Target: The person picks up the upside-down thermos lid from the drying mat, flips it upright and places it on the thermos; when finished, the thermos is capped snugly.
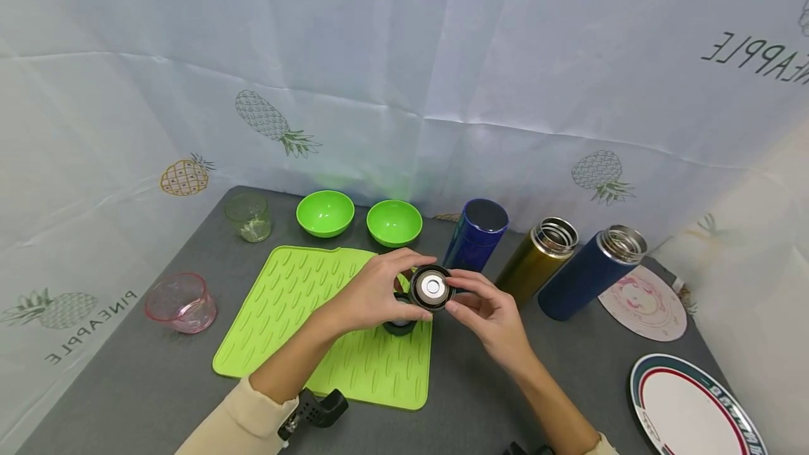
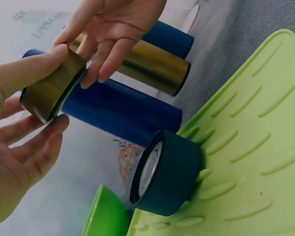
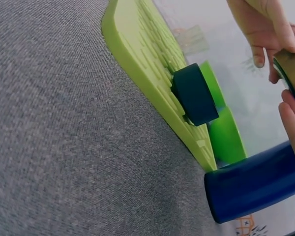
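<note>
Head view is showing both hands, left hand and right hand, pinching the gold lid in curled fingers above the green mat; next likely needs aligning it over the gold flask.

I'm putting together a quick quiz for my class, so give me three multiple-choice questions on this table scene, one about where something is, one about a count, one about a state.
1. Where does the dark blue lid lie?
A. on the green mat
B. in a green bowl
C. on the plate

2. How many green bowls stand at the back of the table?
A. one
B. two
C. four

3. What state is the gold flask in?
A. closed with its lid
C. lying on its side
B. open at the top, its lid off

Answers:
1 A, the left wrist view shows it resting on the ribbed mat.
2 B, one bowl and a second bowl stand side by side behind the mat.
3 B, its threaded steel mouth is bare, while the left hand and right hand hold a gold lid between them.
</note>
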The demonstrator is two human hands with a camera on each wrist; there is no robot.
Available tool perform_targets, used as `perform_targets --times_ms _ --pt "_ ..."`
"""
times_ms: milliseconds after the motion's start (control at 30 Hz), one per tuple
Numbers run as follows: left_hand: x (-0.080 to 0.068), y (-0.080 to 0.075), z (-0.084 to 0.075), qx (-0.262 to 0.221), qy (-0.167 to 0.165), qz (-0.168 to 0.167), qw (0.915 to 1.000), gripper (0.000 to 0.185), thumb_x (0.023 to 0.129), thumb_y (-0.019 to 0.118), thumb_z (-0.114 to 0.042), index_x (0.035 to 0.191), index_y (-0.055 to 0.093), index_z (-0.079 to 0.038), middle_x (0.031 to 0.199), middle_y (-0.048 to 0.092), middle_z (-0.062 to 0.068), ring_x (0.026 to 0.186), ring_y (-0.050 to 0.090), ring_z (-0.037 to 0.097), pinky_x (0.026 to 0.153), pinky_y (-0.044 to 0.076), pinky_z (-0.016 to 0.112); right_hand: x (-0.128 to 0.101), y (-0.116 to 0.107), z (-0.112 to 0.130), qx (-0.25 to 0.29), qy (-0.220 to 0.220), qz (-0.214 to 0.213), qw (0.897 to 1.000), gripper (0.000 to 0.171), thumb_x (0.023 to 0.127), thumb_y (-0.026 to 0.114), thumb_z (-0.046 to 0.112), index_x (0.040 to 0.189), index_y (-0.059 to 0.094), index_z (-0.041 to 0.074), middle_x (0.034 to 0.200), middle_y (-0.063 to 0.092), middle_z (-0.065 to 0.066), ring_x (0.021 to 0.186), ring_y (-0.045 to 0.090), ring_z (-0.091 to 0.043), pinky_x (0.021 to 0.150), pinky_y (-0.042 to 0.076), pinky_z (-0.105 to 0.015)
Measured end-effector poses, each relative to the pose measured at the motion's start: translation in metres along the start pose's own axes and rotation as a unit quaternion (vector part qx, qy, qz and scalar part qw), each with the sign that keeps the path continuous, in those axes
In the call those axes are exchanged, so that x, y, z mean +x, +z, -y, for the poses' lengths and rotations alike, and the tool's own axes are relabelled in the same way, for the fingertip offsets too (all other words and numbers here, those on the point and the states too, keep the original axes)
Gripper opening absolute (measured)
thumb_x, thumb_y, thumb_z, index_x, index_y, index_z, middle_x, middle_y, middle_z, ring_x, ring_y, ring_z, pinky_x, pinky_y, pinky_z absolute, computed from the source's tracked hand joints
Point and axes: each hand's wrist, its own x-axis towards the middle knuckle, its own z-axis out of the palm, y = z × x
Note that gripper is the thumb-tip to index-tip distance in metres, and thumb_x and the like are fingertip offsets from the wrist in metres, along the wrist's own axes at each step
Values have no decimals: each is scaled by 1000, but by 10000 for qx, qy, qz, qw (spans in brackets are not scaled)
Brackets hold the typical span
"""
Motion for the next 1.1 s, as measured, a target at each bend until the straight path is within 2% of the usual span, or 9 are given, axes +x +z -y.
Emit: perform_targets --times_ms 167,300,467,600,733,867,1000,1100 --pt "-1 -4 2 -644 -270 43 9976 59 88 81 -28 142 60 -16 131 67 2 94 68 11 76 59 25 1 -1 1 47 -275 -63 9996 33 91 65 -12 124 65 -12 138 60 4 110 71 -7 91 59 -22" --pt "-2 -6 2 -899 -505 27 9947 48 95 72 -29 140 62 -15 127 71 5 89 70 13 72 59 26 1 0 2 157 -409 -53 9990 32 91 65 -13 123 65 -14 138 60 2 112 71 -8 93 59 -23" --pt "-2 -7 2 -916 -748 52 9930 49 95 72 -27 140 62 -11 126 70 7 89 70 12 73 58 25 2 1 2 198 -469 -43 9987 32 90 65 -14 122 65 -15 139 59 0 113 70 -8 93 59 -24" --pt "-3 -8 3 -915 -818 -28 9924 48 91 76 -23 136 65 -9 123 70 8 86 70 9 75 59 23 3 2 3 205 -456 -94 9987 31 88 66 -16 119 65 -14 139 60 0 115 70 -8 92 59 -24" --pt "-1 -7 2 -898 -602 -262 9938 44 87 80 -19 128 69 -8 120 72 9 87 74 11 76 61 25 3 1 5 192 -295 -300 9989 19 88 67 -16 106 66 -11 135 63 5 115 69 -6 90 60 -22" --pt "0 -5 1 -476 -109 -614 9969 38 85 82 -15 121 72 -10 114 74 6 92 76 16 79 62 29 4 0 7 279 -182 -485 9983 14 89 66 -15 99 57 -12 129 68 10 116 69 -5 89 59 -20" --pt "1 -2 -1 50 324 -1029 9942 34 83 84 -11 116 75 -14 110 74 1 93 76 15 77 61 33 6 -2 7 605 -265 -451 9968 29 89 64 -16 114 48 -16 130 69 8 121 68 -7 93 58 -22" --pt "2 0 -3 219 548 -1304 9897 33 82 82 -5 113 76 -15 108 73 -1 94 75 14 76 61 36 7 -4 7 708 -261 -288 9967 41 91 63 -15 128 45 -16 134 68 7 120 69 -8 94 58 -22"
